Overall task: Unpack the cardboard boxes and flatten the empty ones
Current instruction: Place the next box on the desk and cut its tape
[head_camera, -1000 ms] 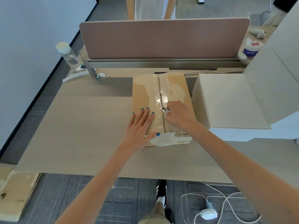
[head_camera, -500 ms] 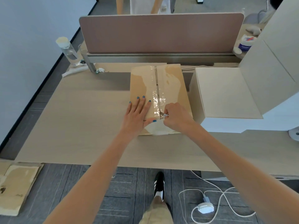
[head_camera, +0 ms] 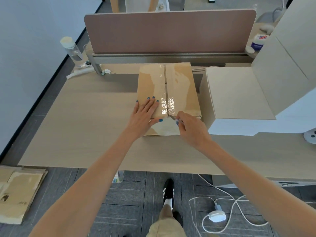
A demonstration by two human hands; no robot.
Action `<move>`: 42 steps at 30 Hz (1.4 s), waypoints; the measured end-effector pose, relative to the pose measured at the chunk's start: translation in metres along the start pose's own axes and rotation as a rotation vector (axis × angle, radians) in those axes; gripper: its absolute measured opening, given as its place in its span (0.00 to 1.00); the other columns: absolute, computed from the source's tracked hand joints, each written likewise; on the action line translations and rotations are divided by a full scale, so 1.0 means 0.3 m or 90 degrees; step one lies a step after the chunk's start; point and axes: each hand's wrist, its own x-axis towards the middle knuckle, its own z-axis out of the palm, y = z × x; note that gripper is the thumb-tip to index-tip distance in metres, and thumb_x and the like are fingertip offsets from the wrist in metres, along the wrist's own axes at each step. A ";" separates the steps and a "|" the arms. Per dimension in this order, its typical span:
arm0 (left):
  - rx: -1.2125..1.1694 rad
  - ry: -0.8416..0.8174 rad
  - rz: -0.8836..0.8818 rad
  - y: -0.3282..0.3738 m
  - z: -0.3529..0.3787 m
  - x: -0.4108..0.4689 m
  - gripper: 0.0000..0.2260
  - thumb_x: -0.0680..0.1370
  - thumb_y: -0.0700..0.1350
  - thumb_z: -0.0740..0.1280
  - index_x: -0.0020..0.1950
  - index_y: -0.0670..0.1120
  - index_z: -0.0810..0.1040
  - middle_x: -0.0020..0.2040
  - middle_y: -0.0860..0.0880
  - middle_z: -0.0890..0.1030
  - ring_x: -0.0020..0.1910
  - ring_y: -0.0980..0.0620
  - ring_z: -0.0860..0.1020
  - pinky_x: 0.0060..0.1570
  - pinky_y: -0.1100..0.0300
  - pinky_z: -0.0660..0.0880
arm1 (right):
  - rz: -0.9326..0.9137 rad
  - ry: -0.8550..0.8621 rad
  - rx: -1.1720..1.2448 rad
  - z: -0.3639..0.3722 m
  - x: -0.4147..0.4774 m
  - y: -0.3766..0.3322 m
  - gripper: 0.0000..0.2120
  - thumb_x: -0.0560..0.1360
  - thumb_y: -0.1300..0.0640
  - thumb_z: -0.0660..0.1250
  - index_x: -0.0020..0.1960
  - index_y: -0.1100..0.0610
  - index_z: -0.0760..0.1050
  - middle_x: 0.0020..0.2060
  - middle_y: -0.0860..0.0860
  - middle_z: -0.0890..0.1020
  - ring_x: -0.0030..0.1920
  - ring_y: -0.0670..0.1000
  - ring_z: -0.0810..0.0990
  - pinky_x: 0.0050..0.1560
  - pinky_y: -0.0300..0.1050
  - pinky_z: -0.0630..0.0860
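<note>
A sealed cardboard box (head_camera: 179, 86) sits on the counter (head_camera: 85, 125), its top flaps meeting along a centre seam covered with clear, glossy tape (head_camera: 162, 101). Both hands are at the box's near end.

The left hand (head_camera: 143, 115) lies flat on the left flap. Its fingers are straight and slightly spread, pointing away from the person, and the thumb is hooked over the box's near top edge just left of the seam.

The right hand (head_camera: 193, 129) is curled just off the box's near right corner, pinching a small cutter (head_camera: 173, 118) between thumb and fingers. The thin tip of the cutter touches the box where the seam reaches the near edge. At that end the two flaps show a narrow dark gap between them. I cannot tell how deep the tip sits.

Right of the box, just beside it, stands a large pale carton (head_camera: 236, 93). Beyond the box rises a brown divider panel (head_camera: 169, 31). Far to the box's left rear, near the counter's corner, stands a clear bottle (head_camera: 72, 52) with a pale cap. To the right rear, past the panel's end, is a white jar (head_camera: 258, 42).

On the floor, well to the near left of the box, lies flattened cardboard (head_camera: 18, 192). On the floor to the box's near right trails a white cable (head_camera: 229, 194) with a round adapter (head_camera: 217, 217).
</note>
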 end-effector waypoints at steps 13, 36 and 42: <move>-0.064 0.179 0.015 0.132 0.071 -0.156 0.25 0.78 0.42 0.67 0.75 0.46 0.68 0.75 0.50 0.69 0.74 0.48 0.65 0.74 0.47 0.60 | -0.004 -0.109 -0.036 0.196 -0.283 0.254 0.09 0.81 0.54 0.60 0.59 0.56 0.70 0.50 0.47 0.76 0.45 0.50 0.75 0.38 0.43 0.62; -0.064 0.203 -0.018 0.154 0.058 -0.141 0.18 0.78 0.42 0.64 0.69 0.48 0.73 0.71 0.52 0.72 0.70 0.49 0.67 0.71 0.47 0.61 | -0.042 -0.085 -0.114 0.242 -0.328 0.323 0.11 0.73 0.58 0.71 0.54 0.58 0.74 0.49 0.51 0.77 0.48 0.54 0.76 0.47 0.46 0.68; -0.125 0.214 -0.097 0.176 0.018 -0.077 0.13 0.77 0.44 0.62 0.61 0.49 0.75 0.64 0.51 0.74 0.62 0.45 0.72 0.67 0.47 0.62 | -0.083 0.136 -0.064 0.091 -0.141 0.184 0.10 0.73 0.59 0.71 0.51 0.59 0.74 0.47 0.51 0.77 0.47 0.53 0.77 0.42 0.44 0.69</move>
